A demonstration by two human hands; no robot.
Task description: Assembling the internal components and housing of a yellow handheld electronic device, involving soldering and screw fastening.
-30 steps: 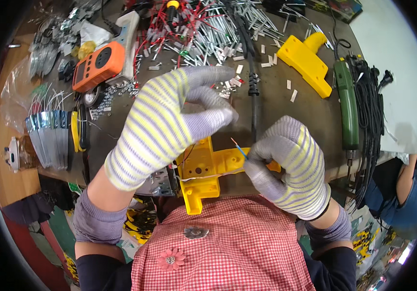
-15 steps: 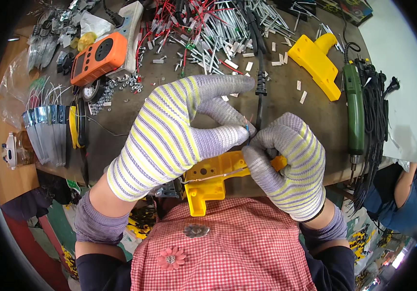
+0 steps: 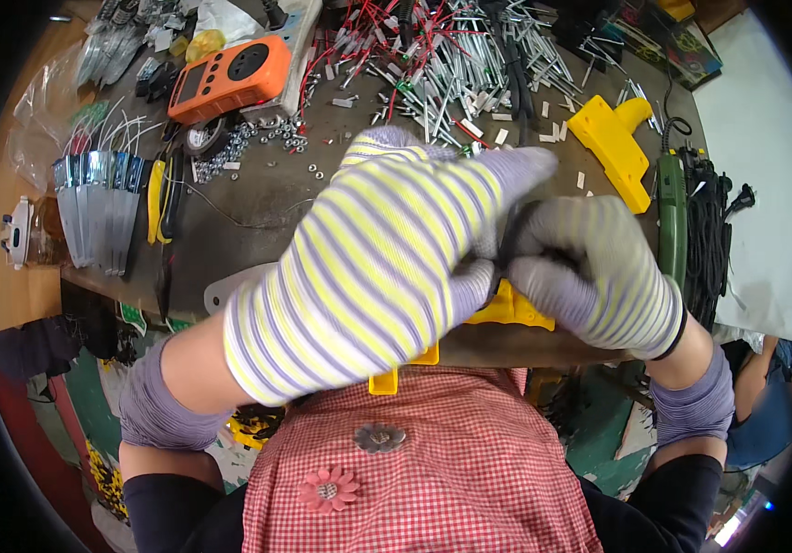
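Both hands wear white gloves striped in yellow and purple-grey, and they meet over the near edge of the bench. My left hand [image 3: 373, 263] is curled, back upward, its fingers closed round a black cable [image 3: 508, 229]. Close against it, my right hand [image 3: 603, 272] pinches the same cable, its fingers blurred by motion. The cable's end and any thin wires are hidden between the gloves. Under the hands lies a yellow plastic housing half [image 3: 514, 308], mostly covered by the left glove. A grey metal blade with a hole [image 3: 222, 297] sticks out beside my left wrist.
An orange meter [image 3: 230, 80] stands at the back left, near metal blades with white wires [image 3: 101, 207]. Yellow-handled pliers [image 3: 156, 201] lie beside them. Screws [image 3: 447, 78] and red wires are heaped at the back. Another yellow housing [image 3: 613, 152] and a green electric screwdriver [image 3: 673, 217] are right.
My left hand has moved right and turned its back upward, covering more of the yellow housing. My right hand has shifted right, and the thin wires seen before are now hidden.
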